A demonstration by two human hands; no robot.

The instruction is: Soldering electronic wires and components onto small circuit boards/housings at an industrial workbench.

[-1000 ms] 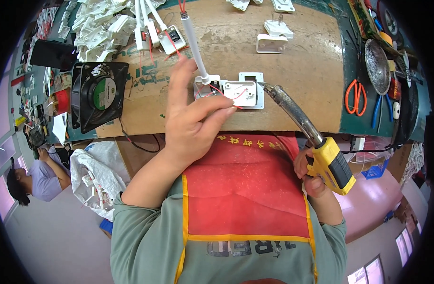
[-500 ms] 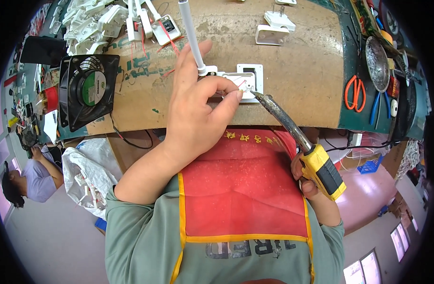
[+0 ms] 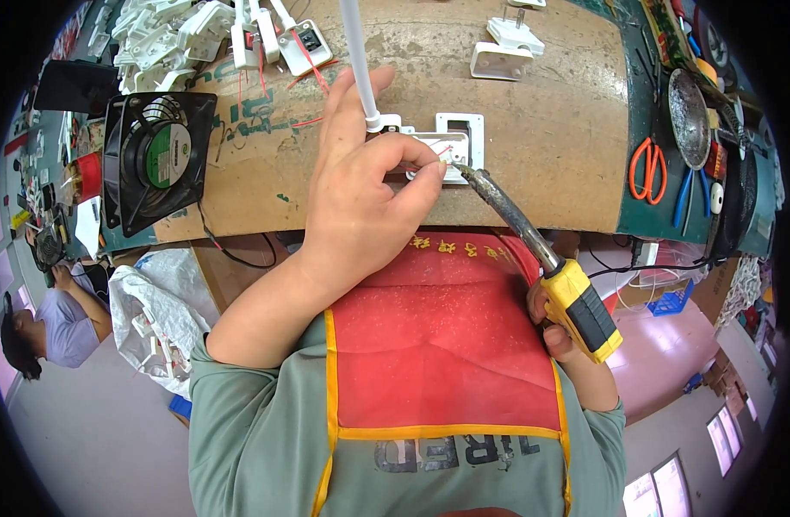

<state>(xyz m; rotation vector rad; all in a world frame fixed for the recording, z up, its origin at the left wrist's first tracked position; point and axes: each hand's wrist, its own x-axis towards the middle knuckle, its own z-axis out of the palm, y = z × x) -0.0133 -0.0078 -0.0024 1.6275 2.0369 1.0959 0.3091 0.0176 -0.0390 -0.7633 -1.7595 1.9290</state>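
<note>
My left hand [image 3: 360, 185] reaches over the bench, thumb and forefinger pinched at a small open white plastic housing [image 3: 455, 142]. A thin red wire [image 3: 445, 151] shows at those fingertips, which seem closed on it; its end is hard to see. Behind the hand, a white tube [image 3: 357, 65] rises from the white assembly. My right hand [image 3: 550, 323] grips the yellow and black handle of a soldering iron [image 3: 533, 237]. The iron's tip is at the housing's near edge, close beside the left fingertips; whether it touches anything cannot be made out.
A black fan [image 3: 158, 164] stands at the left, near a heap of white plastic parts [image 3: 167, 47]. White pieces with red wires [image 3: 307, 47] lie behind; a white plug part [image 3: 503, 59] sits back right. Orange-handled scissors [image 3: 647, 171] and a metal ladle [image 3: 689, 118] lie right. Another person [image 3: 59, 319] works far left.
The view has shifted slightly. The soldering iron's handle has moved a little left and upward, while its tip stays by the left fingertips. The left hand keeps its pinch at the housing.
</note>
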